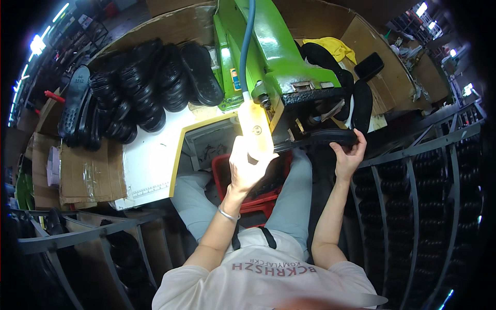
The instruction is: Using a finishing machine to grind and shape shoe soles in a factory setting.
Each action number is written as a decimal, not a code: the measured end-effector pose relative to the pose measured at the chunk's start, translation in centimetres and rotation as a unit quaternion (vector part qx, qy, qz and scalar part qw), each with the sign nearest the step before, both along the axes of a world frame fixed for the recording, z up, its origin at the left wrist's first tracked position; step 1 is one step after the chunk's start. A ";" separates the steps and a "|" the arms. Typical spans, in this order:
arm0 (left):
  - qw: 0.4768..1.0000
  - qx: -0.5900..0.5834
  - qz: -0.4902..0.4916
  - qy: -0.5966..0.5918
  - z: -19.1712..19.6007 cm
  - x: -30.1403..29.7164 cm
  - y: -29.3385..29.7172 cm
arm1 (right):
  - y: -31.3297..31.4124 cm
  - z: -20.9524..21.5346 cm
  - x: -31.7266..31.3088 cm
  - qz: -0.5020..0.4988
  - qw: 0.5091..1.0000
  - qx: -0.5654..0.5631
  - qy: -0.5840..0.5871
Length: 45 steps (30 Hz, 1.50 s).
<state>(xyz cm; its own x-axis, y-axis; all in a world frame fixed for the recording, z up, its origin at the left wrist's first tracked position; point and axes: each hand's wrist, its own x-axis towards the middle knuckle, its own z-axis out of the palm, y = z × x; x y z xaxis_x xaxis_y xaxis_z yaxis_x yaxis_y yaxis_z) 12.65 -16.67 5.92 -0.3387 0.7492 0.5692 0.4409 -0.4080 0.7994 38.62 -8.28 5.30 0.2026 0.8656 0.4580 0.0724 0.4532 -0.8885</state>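
A long black shoe sole point(326, 136) lies crosswise under the head of a green machine point(279, 57). At its right end, my right hand point(349, 155) grips it between thumb and fingers. My left hand point(245, 168) is at the sole's left end, thumb against its near edge. A bright yellowish lamp point(256, 126) on a blue-grey cable hangs over this hand and hides most of its fingertips and that end of the sole.
Black soles point(150, 77) are piled at the left of the white tabletop point(150, 160). A red crate point(222, 170) stands between my legs. Metal racks point(408, 175) with more soles flank me. A yellow cloth point(333, 48) lies at the back right, by cardboard walls.
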 end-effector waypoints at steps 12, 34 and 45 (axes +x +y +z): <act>0.998 -0.062 0.016 -0.008 0.4 -3.9 -2.9 | -1.6 -0.8 -4.1 0.015 0.999 -0.030 -0.014; 0.997 -0.070 0.018 -0.038 -1.3 -6.3 -5.9 | -3.5 -2.0 -6.8 0.033 0.996 0.034 -0.072; 1.000 -0.001 0.004 -0.013 -1.9 -0.6 -0.2 | -0.4 0.2 -1.3 -0.002 0.999 -0.014 -0.037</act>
<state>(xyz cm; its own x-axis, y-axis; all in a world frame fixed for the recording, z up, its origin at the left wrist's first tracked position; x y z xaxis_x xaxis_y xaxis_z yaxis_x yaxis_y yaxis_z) 12.04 -16.83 4.00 -0.3591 0.7468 0.5597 0.4242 -0.4036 0.8107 37.33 -8.71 5.49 0.1727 0.8774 0.4475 0.1411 0.4276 -0.8929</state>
